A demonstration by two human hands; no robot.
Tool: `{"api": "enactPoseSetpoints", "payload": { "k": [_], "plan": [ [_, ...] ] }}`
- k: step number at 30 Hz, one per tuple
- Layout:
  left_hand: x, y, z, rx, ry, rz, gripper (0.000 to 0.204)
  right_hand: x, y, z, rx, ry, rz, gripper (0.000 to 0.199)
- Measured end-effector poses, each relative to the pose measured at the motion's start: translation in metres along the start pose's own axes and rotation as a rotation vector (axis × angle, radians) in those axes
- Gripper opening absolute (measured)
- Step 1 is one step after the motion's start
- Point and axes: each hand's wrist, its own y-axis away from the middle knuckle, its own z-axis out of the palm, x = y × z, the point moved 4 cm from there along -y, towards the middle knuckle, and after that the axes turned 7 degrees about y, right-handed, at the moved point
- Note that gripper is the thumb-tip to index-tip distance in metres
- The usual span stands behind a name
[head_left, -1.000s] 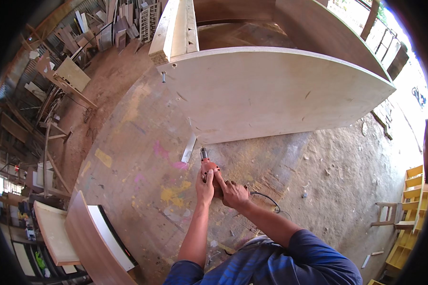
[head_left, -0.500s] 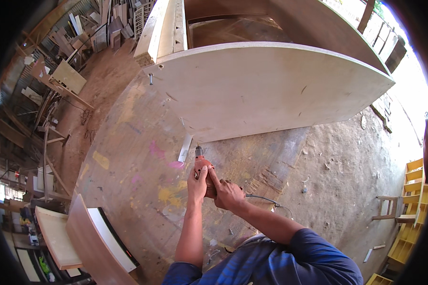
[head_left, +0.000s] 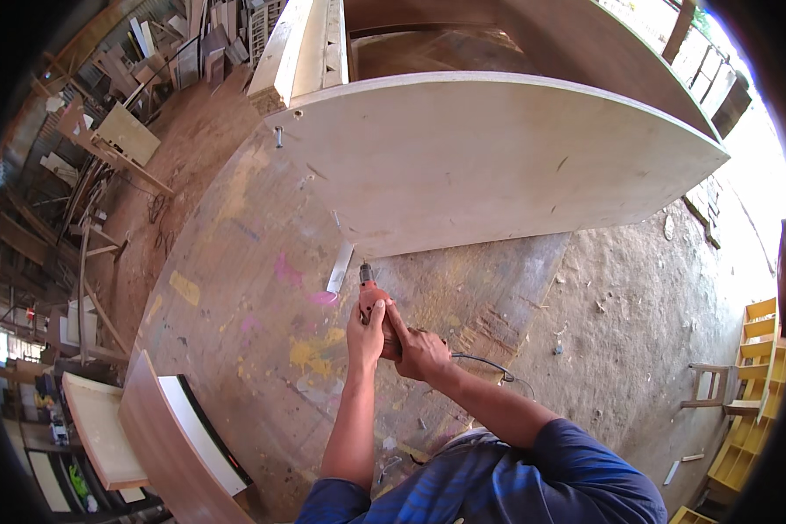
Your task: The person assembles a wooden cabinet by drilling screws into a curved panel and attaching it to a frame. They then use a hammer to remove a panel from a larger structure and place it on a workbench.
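Note:
An orange-red corded power drill (head_left: 373,298) is held between both hands, its dark chuck pointing away from me. Its tip is close to the lower edge of a pale plywood panel (head_left: 480,166); whether it touches cannot be made out. My left hand (head_left: 364,334) wraps the drill body from the left, thumb along the top. Around the grip at the right my right hand (head_left: 419,354) is closed, with a finger stretched along the body. The panel forms the near side of a large wooden cabinet frame. A bolt (head_left: 279,136) sticks out at its left end.
A paint-stained wooden worktop (head_left: 236,288) lies under the cabinet. On it is a white strip (head_left: 340,267) left of the drill. The drill's cord (head_left: 485,361) trails right. Boards (head_left: 170,437) stand at lower left, a yellow shelf unit (head_left: 757,349) and small stool (head_left: 707,384) at right.
Almost nothing differs. The view has shifted slightly, and both hands hold the drill in nearly the same place by the panel's lower edge.

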Motion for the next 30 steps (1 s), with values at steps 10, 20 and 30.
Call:
{"api": "enactPoseSetpoints", "payload": {
  "k": [10,20,30],
  "plan": [
    [0.004,0.002,0.001,0.003,-0.018,0.002,0.045,-0.002,0.002,-0.003,-0.005,-0.009,0.029,0.120],
    [0.000,0.001,0.000,-0.003,-0.017,0.025,0.043,0.001,0.000,0.004,0.000,-0.058,0.009,0.121],
    [-0.002,0.001,-0.002,0.010,-0.037,0.052,0.044,0.000,0.002,0.006,0.008,-0.055,0.003,0.119]
  ]
}}
